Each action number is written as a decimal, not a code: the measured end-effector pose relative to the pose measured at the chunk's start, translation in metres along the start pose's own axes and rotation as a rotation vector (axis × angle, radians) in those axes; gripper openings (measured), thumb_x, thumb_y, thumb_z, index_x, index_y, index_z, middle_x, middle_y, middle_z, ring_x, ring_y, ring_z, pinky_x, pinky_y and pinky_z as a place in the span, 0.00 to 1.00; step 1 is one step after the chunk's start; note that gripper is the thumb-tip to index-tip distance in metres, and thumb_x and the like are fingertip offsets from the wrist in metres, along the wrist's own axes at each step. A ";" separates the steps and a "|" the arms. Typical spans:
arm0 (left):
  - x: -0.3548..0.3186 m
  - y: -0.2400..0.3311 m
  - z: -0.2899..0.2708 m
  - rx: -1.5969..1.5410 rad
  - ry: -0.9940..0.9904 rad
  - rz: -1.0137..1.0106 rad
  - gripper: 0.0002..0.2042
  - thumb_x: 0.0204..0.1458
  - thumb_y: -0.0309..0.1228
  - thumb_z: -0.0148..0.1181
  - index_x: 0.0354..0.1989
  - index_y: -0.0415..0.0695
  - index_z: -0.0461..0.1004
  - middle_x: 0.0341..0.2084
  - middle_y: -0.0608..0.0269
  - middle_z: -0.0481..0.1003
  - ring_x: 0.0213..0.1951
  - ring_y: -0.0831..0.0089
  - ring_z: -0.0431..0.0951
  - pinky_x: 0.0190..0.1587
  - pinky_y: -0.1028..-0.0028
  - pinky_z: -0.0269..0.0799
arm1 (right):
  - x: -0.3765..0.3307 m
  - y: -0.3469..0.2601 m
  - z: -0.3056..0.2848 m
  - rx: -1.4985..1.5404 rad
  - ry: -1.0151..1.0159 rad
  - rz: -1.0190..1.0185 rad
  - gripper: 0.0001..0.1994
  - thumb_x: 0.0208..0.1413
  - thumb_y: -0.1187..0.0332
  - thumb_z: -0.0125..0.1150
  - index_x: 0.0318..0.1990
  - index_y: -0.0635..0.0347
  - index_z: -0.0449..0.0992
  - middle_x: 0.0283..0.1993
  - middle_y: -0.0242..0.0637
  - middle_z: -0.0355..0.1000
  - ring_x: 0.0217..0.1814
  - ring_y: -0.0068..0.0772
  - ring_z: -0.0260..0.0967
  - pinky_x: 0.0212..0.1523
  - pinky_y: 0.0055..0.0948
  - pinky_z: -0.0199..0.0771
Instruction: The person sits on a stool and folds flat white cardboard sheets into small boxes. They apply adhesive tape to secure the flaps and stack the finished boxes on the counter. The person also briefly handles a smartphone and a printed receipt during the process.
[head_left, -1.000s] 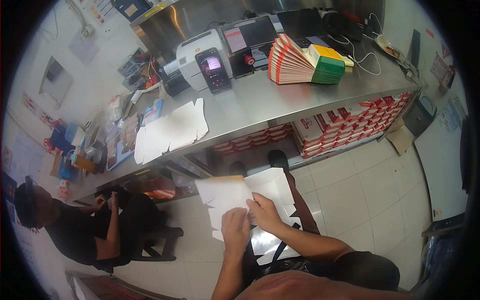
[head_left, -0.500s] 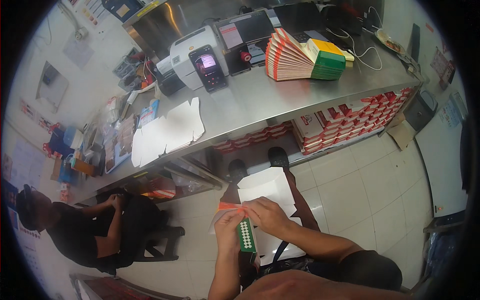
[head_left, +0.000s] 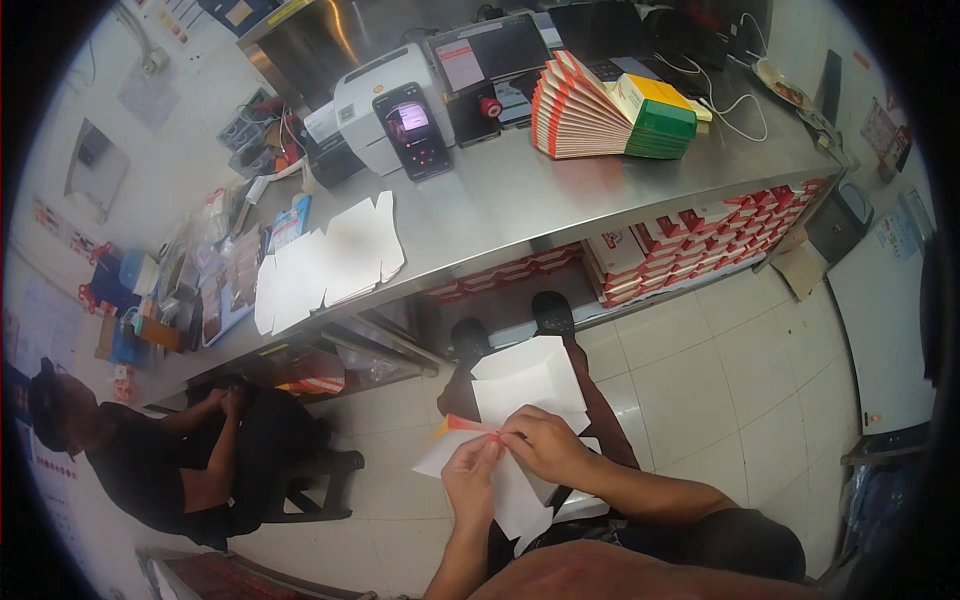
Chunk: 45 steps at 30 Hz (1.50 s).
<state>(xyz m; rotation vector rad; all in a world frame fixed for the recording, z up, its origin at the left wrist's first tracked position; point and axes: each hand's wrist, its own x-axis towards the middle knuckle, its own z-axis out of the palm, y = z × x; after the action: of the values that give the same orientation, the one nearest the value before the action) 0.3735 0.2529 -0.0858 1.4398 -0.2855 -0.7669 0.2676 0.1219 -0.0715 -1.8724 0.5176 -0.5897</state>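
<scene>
Above my lap, my left hand (head_left: 471, 468) and my right hand (head_left: 545, 445) meet with pinched fingers on a partly folded cardboard box (head_left: 521, 503). Its white inner side shows, along with an orange-red and yellow flap by the left fingers. The spot where the fingertips press together is partly hidden. Flat white cardboard box blanks (head_left: 535, 375) rest across my legs, just beyond my hands.
A steel table (head_left: 470, 225) ahead carries folded boxes (head_left: 585, 115) fanned out, white blanks (head_left: 330, 255), a phone (head_left: 412, 132) and a label printer (head_left: 375, 105). Red-and-white boxes (head_left: 690, 240) are stacked beneath. A seated person (head_left: 150, 450) is at the left.
The box has turned in my hands: its green patterned panel no longer shows, and the white inner side faces up. My hands stay close together, shifted only slightly.
</scene>
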 end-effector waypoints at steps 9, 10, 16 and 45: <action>-0.002 0.011 0.002 0.024 0.004 -0.042 0.09 0.65 0.29 0.64 0.45 0.36 0.76 0.38 0.63 0.80 0.39 0.79 0.77 0.46 0.77 0.73 | 0.014 0.017 0.001 0.367 -0.045 0.148 0.06 0.65 0.72 0.61 0.42 0.66 0.81 0.53 0.41 0.75 0.53 0.30 0.74 0.53 0.31 0.76; -0.001 0.015 0.001 0.033 -0.018 -0.049 0.09 0.65 0.29 0.63 0.45 0.36 0.76 0.38 0.63 0.80 0.39 0.79 0.77 0.46 0.77 0.73 | 0.016 0.016 0.001 0.395 -0.066 0.178 0.06 0.65 0.72 0.60 0.42 0.65 0.81 0.55 0.41 0.74 0.55 0.31 0.74 0.54 0.31 0.76; 0.000 0.026 -0.008 0.037 -0.140 -0.008 0.09 0.66 0.31 0.62 0.44 0.37 0.75 0.39 0.62 0.80 0.40 0.79 0.77 0.47 0.78 0.72 | 0.018 0.007 0.002 0.467 -0.102 0.244 0.10 0.65 0.68 0.61 0.44 0.66 0.82 0.59 0.45 0.73 0.58 0.36 0.75 0.55 0.34 0.78; 0.001 0.027 -0.024 -0.277 -0.102 0.101 0.12 0.64 0.24 0.62 0.54 0.39 0.75 0.49 0.58 0.80 0.50 0.71 0.81 0.54 0.68 0.77 | 0.015 -0.027 0.006 0.326 -0.124 -0.074 0.05 0.60 0.75 0.67 0.42 0.63 0.80 0.64 0.50 0.72 0.66 0.44 0.72 0.65 0.36 0.72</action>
<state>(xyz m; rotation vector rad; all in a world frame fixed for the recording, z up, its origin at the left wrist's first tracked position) 0.3971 0.2694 -0.0642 1.1197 -0.3147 -0.7668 0.2855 0.1265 -0.0456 -1.6096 0.2541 -0.5653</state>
